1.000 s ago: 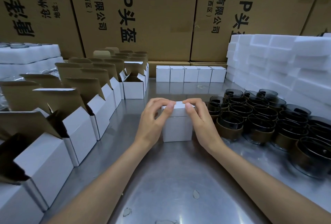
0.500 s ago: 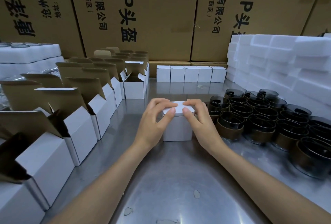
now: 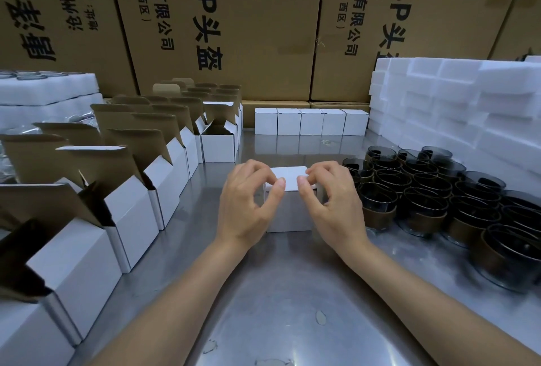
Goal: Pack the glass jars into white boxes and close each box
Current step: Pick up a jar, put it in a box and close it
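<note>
The box stands mid-table, its lid flap nearly down. The left hand and right hand flank it, each with curled fingers and thumb pinching the lid's front edge. Dark jars crowd just right of it, open boxes line the left, five closed boxes sit behind

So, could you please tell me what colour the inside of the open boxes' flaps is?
Brown, plain cardboard, on the open boxes at the left; their outsides are white. The head view shows it.
</note>
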### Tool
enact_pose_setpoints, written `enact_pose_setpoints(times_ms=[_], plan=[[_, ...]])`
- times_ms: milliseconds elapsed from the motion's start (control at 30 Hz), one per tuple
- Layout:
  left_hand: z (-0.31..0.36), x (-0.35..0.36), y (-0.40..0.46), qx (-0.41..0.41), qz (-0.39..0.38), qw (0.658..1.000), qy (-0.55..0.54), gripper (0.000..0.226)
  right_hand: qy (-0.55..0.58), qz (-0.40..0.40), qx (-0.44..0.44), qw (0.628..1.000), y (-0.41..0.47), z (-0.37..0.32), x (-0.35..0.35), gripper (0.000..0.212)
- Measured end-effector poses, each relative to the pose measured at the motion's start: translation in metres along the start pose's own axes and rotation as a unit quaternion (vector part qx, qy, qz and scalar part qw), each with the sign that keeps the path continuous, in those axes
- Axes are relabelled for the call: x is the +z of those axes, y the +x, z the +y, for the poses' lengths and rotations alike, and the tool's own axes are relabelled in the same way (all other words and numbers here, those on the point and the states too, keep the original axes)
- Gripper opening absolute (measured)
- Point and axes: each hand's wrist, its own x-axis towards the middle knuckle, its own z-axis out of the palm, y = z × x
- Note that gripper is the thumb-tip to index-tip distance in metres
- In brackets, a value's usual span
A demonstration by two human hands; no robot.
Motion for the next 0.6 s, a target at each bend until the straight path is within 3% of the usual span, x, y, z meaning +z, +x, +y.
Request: enact_pose_setpoints(times_ms=[100,233,300,467,600], plan=[[0.0,-0.001,-0.003,-0.023,-0.079,0.997,-0.001,0.036,-0.017,-0.008,-0.009,1.0,-0.002,-0.003,-0.001,0.025],[-0.01,0.001,-0.007,-0.158,-0.176,0.97,-0.056,0.081,-0.073,-0.045,-0.043,0.995,-0.004,-0.005,0.0,0.031],[-0.018,0.001,-0.007,-0.212,-0.187,0.955,-0.09,0.092,-0.092,-0.066,-0.051,0.992,-0.004,-0.005,0.005,0.032],[-0.039,0.012,0.009,-0.248,-0.141,0.955,-0.079,0.079,-0.142,-0.117,-0.049,0.982,0.01,0.008,0.032,0.041],[-0.066,0.036,0.037,-0.276,-0.106,0.954,-0.044,0.059,-0.156,-0.156,0.037,0.975,0.042,0.023,0.07,0.057]])
